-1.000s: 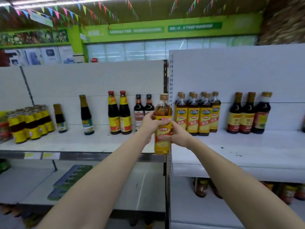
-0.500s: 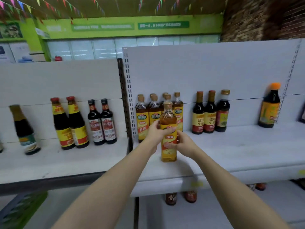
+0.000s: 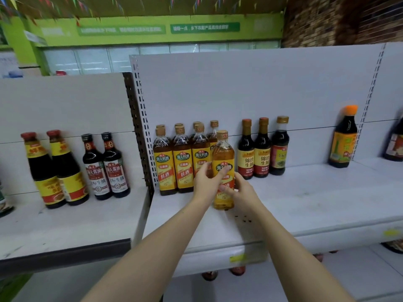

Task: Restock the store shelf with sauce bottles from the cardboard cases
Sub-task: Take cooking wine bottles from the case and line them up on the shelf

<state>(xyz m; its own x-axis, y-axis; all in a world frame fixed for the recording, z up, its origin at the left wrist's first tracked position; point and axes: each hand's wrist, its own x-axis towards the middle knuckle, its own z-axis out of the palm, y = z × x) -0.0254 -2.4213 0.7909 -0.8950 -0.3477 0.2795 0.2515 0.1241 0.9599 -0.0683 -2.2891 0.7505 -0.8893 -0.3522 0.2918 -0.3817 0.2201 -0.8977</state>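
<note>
An amber bottle with a yellow label (image 3: 222, 153) stands upright on the white shelf (image 3: 305, 203), right of a group of matching yellow-labelled bottles (image 3: 174, 162). My left hand (image 3: 204, 180) grips its left side at label height. My right hand (image 3: 236, 191) holds its lower right side with the thumb across the label. The bottle's base seems to touch the shelf. No cardboard case is in view.
Three dark soy bottles (image 3: 262, 149) stand just right of the held bottle, an orange-capped bottle (image 3: 343, 138) farther right. On the lower left shelf (image 3: 65, 223) stand red-capped sauce bottles (image 3: 54, 171) and two dark bottles (image 3: 106, 166). A perforated upright (image 3: 139, 131) separates the shelves.
The view swung right and closer to the shelf. Both hands carried the amber bottle forward and down beside the matching bottles, still holding it.
</note>
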